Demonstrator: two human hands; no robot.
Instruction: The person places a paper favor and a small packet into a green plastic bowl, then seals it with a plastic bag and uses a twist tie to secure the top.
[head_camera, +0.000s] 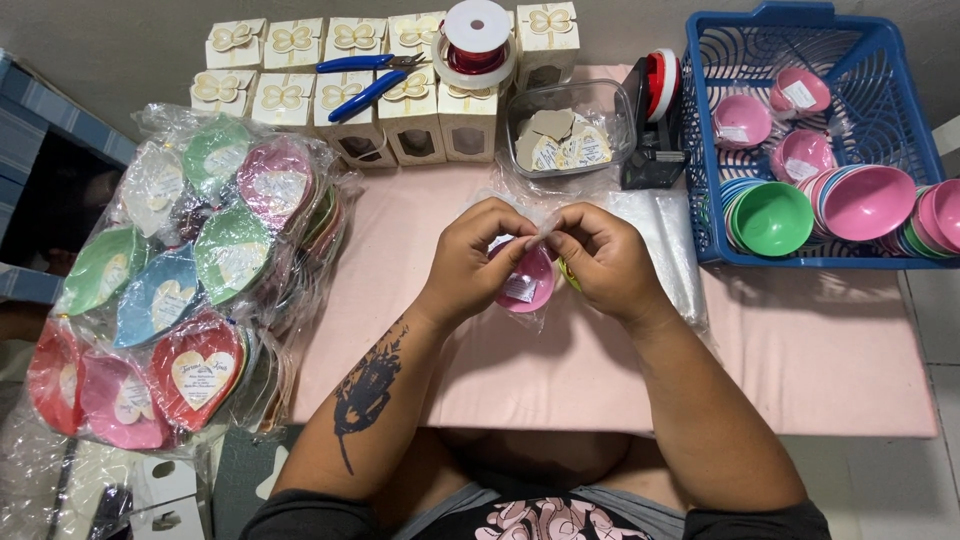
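A small pink plastic bowl (527, 283) inside a thin clear plastic bag (545, 215) sits at the middle of the pink tabletop (800, 350), between the two hands. The left hand (475, 258) is closed around the left side of the bowl, and its fingertips pinch the top edge of the bag. The right hand (603, 258) is closed too, and it pinches the same bag edge from the right side, so the fingertips of both hands meet above the bowl.

Just right of the bowl lies a flat stack of clear plastic bags (665, 245). Behind the bowl stands a clear plastic container with heart-shaped paper tags (565, 135), and beside it a black tape dispenser (655, 135). Further behind the bowl are rows of cream gift boxes with butterfly tops (345, 85); on them rest blue-handled pliers (365, 80) and a white spool of red ribbon (475, 45). Well to the right of the bowl a blue plastic basket (880, 60) holds pink and green bowls. Left of the bowl lies a big clear bag of coloured heart-shaped dishes (190, 290).
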